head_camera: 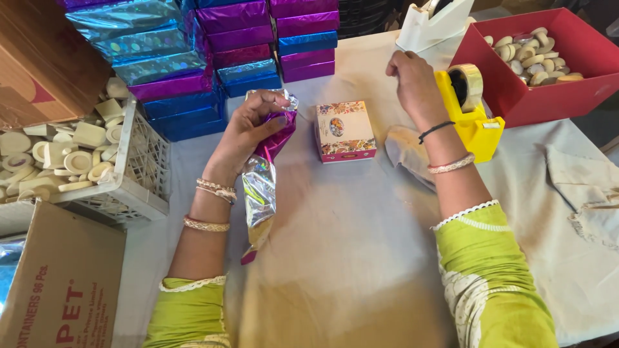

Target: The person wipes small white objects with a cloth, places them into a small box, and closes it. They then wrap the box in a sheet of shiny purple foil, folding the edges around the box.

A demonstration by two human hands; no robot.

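My left hand [248, 129] is closed on a sheet of shiny foil wrapping paper [261, 187], silver on one side and magenta on the other, which hangs down over the cloth. My right hand [412, 80] is raised beside a yellow tape dispenser [477, 119] with a roll of clear tape [469, 82]; its fingers are pinched at the roll, and I cannot make out a tape strip. Between the two hands a small floral printed box [343, 130] stands on the table.
Stacks of foil-wrapped boxes [213, 58] in blue and purple fill the far side. A white crate [138, 174] of pale round pieces sits at the left, with cardboard cartons [58, 283] around it. At the far right stands a red box [561, 96] of similar pieces.
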